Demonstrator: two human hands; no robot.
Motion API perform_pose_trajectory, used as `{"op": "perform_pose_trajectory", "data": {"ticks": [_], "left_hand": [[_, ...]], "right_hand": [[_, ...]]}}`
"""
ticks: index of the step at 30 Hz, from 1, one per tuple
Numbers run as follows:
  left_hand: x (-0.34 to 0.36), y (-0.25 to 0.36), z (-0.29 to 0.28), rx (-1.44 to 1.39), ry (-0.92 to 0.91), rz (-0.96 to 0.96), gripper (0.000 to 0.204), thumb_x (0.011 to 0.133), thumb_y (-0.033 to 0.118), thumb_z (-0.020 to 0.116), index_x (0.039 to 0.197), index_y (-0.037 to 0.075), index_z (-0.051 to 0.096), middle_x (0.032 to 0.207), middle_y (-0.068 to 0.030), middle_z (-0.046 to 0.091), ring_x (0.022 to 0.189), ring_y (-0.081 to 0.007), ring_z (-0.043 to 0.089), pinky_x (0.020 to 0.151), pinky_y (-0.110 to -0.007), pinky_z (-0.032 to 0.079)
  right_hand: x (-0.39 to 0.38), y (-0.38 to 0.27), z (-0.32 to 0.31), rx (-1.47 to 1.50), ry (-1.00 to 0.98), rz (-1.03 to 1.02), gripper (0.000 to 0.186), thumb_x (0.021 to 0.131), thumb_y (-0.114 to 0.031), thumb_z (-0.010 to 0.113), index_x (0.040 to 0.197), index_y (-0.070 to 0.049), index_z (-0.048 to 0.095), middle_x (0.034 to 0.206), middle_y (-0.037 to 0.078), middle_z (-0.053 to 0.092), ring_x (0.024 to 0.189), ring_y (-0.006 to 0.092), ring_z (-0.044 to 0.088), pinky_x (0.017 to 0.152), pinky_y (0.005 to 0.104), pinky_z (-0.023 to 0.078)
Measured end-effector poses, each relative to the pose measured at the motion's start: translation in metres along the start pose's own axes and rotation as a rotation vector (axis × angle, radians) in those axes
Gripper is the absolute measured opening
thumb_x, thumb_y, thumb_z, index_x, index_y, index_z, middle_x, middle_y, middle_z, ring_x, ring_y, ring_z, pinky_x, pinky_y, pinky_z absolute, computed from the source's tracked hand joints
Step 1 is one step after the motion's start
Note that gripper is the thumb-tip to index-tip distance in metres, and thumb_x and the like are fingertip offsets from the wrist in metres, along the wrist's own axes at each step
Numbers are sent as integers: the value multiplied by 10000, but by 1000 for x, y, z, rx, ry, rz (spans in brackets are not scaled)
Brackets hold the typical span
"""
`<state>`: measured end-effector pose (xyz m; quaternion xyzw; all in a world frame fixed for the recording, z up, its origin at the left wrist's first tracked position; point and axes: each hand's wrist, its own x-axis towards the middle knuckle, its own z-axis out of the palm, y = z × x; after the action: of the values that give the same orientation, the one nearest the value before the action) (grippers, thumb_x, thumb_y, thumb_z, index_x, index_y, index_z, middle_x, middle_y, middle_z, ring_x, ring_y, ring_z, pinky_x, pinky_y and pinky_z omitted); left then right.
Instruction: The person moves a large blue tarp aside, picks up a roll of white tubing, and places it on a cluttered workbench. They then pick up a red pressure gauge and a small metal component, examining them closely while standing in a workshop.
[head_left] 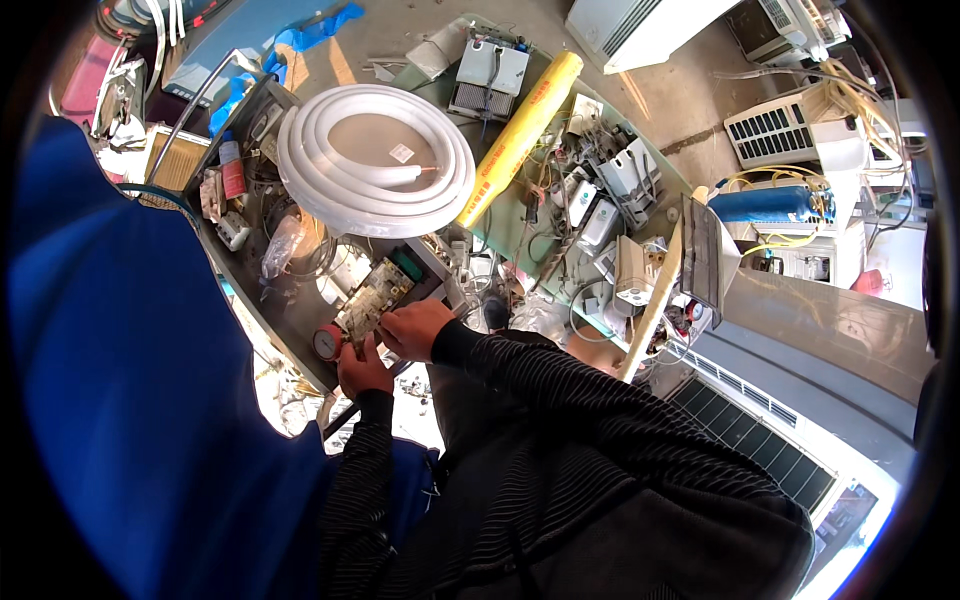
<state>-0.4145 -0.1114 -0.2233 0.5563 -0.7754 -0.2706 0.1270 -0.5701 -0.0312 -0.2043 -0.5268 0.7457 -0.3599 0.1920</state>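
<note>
I am standing over a cluttered metal desk [262, 312] in a workshop with a concrete floor [520, 30], sunlight falling across it. Air-conditioner units [775, 130] are standing well apart at the upper right, and another long unit with a dark grille [750, 430] is lying at my lower right. A large blue cloth [130, 400] is filling the left side of my view.

On the desk a big coil of white tubing [375, 160] is lying flat, and a yellow roll [520, 135] is leaning just beside it, running from lower left up to upper right. Beyond it, loose white parts and wires [590, 210] are lying spread over a green board.

I am holding a small circuit board [375, 295] near the front edge of the desk, above the clutter. Its long axis is running diagonally, the far end pointing up and to the right toward the coil, the near end down toward my left hand [362, 372].

My left hand's fingers are gripping the board's lower end from beneath. My right hand [415, 328] is closed on the board's right edge, its fingers curled over it. A red-rimmed round gauge [327, 342] is sitting just left of my left hand.
</note>
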Motion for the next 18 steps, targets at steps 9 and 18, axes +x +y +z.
{"op": "perform_pose_trajectory", "data": {"ticks": [9,18], "left_hand": [[1,9,-5,-31,-64,-20,358,883,323,680,775,-4,582,744,-208,616,704,-397,595,641,-458,449],[5,-24,9,-35,-144,-11,349,882,307,692,807,-24,610,771,-217,636,699,-371,620,642,-428,469]], "right_hand": [[-19,-5,-28,183,79,-55,206,837,-270,659,746,-100,588,623,81,598,594,311,622,507,445,474],[-289,35,-59,461,420,1147,313,959,-260,564,814,0,662,590,22,563,559,99,536,530,266,423]]}}
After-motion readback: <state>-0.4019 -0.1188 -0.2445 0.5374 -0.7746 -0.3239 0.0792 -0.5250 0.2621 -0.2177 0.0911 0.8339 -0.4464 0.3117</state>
